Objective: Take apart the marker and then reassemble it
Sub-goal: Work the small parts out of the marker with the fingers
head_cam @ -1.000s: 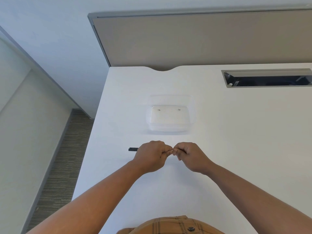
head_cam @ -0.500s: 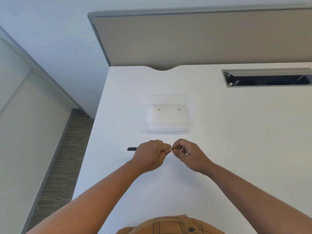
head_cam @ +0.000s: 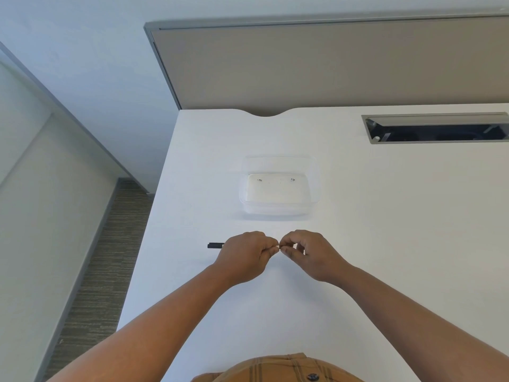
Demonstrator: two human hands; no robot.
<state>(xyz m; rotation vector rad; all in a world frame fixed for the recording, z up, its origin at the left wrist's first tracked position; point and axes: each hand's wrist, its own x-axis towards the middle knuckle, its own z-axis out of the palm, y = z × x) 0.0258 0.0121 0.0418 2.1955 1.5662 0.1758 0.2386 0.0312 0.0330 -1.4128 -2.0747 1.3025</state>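
My left hand (head_cam: 246, 253) is closed around a black marker (head_cam: 215, 245). Only the marker's left end sticks out past the fist, pointing left; the rest of the barrel is hidden in the palm. My right hand (head_cam: 308, 253) pinches a small part at the marker's right end with thumb and forefinger. The two hands meet fingertip to fingertip just above the white table (head_cam: 385, 244). That small part is mostly hidden, so I cannot tell whether it is attached or loose.
A clear plastic container (head_cam: 278, 186) stands on the table just beyond the hands. A grey cable slot (head_cam: 435, 128) lies at the far right. A grey partition (head_cam: 330, 64) runs along the back, and the table's left edge drops to carpeted floor (head_cam: 93, 271).
The right hand's fingers have loosened from a tight fist into a thumb-and-forefinger pinch. Both hands have stayed in nearly the same place.
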